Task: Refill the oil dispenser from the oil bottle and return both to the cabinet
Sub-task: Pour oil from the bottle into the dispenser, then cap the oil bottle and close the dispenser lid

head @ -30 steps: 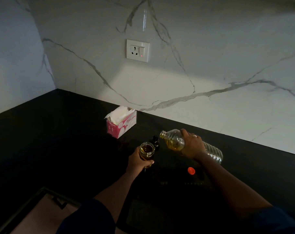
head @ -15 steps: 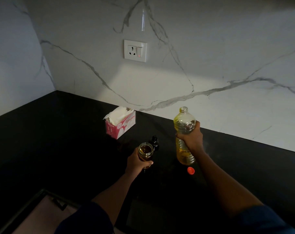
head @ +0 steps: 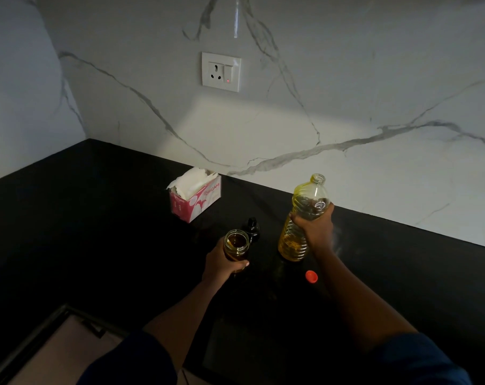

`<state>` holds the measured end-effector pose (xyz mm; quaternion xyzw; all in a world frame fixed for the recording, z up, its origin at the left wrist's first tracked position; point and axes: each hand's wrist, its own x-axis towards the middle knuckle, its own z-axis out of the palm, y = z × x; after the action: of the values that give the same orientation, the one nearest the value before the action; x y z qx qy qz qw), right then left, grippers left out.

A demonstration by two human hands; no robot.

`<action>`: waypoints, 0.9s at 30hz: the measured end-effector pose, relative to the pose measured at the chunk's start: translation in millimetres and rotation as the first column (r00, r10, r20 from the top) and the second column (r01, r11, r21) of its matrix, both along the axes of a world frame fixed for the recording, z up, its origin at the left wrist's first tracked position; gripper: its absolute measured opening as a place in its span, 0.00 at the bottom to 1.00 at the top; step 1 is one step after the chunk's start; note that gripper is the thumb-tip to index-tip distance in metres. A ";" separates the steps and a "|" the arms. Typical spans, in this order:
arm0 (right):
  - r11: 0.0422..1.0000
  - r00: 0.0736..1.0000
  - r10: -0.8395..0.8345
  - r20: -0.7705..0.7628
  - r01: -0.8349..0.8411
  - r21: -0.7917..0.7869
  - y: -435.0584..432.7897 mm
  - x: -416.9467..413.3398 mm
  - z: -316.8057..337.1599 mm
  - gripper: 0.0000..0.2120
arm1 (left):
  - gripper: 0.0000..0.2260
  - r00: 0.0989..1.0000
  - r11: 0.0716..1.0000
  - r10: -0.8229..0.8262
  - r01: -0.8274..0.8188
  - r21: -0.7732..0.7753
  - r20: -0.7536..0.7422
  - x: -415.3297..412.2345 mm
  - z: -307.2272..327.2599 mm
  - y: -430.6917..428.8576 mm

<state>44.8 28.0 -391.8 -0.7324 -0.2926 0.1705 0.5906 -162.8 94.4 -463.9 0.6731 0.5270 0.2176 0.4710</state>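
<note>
Head camera showed the left hand (head: 224, 263) wrapped round the open jar (head: 236, 244) at the counter (head: 97, 218), its black top (head: 251, 227) just behind. Further over, the right hand (head: 316, 229) gripped the near-upright oil bottle (head: 305, 198); best to seat it flat before reaching for the red cap (head: 311, 276).

White marble wall (head: 346, 79) veined in grey, met by second wall (head: 19, 93) at counter's far left corner. Socket plate (head: 221, 71) set in wall, red indicator lit. Black counter (head: 69, 232) dimly lit; brighter light patch cast below socket. Pink tissue box (head: 195, 197) placed near counter's back edge.
</note>
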 end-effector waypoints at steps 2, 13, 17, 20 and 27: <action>1.000 1.000 -0.005 -0.001 0.005 -0.004 0.2 0.5 -2.1 0.42 | 0.38 1.000 1.000 -0.003 0.003 0.003 0.000 0.2 -0.9 0.3; 0.996 0.998 0.042 0.055 -0.037 -0.086 -19.5 -0.4 -6.9 0.47 | 0.41 0.999 0.999 0.025 -0.025 -0.026 0.032 5.5 0.0 5.4; 0.934 0.982 0.162 0.092 -0.123 -0.336 -44.2 9.4 -22.6 0.43 | 0.47 0.992 0.999 0.050 -0.049 -0.008 0.113 6.1 -2.2 0.1; 0.780 0.961 0.267 0.072 -0.172 -0.602 -60.9 18.5 -43.2 0.43 | 0.52 0.979 0.995 0.102 -0.104 0.000 0.179 7.0 -0.1 -4.7; 0.553 0.871 0.479 0.113 -0.199 -0.809 -69.7 22.1 -64.7 0.28 | 0.50 0.954 0.949 0.147 -0.210 0.234 0.260 13.7 20.0 -14.1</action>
<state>66.9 -41.7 -456.5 -0.8590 -0.4194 0.2700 0.1156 -149.1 80.2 -444.0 0.6469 0.4923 0.4063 0.4173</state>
